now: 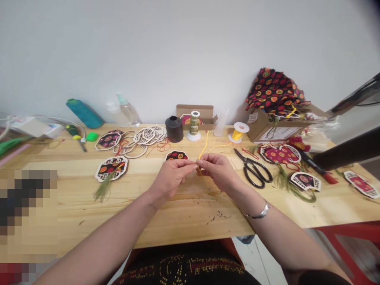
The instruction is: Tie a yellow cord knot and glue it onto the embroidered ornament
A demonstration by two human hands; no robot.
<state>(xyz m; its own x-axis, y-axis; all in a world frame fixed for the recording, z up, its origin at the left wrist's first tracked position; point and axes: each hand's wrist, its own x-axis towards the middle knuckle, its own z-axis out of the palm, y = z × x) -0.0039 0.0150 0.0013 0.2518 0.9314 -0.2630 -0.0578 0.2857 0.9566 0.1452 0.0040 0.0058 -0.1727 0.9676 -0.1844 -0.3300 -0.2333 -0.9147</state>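
Observation:
My left hand [175, 174] and my right hand [215, 170] meet over the middle of the table, thumbs and fingertips pinched on a yellow cord [204, 148]. Part of the cord rises above the fingers, and a thin strand runs right to a white spool of yellow cord [237, 135]. A short end hangs below the fingertips. Just behind my left hand lies a dark patterned ornament [176, 155], partly covered by the hand. Black-handled scissors [253, 170] rest open to the right of my right hand.
A black thread cone [174, 129], a gold thread spool [194, 126] and a cardboard box [194, 108] stand at the back. Tasselled ornament [112, 169] and wooden frames [150, 135] lie left. A fabric-filled box [279, 128] and a black pole [347, 148] are at right.

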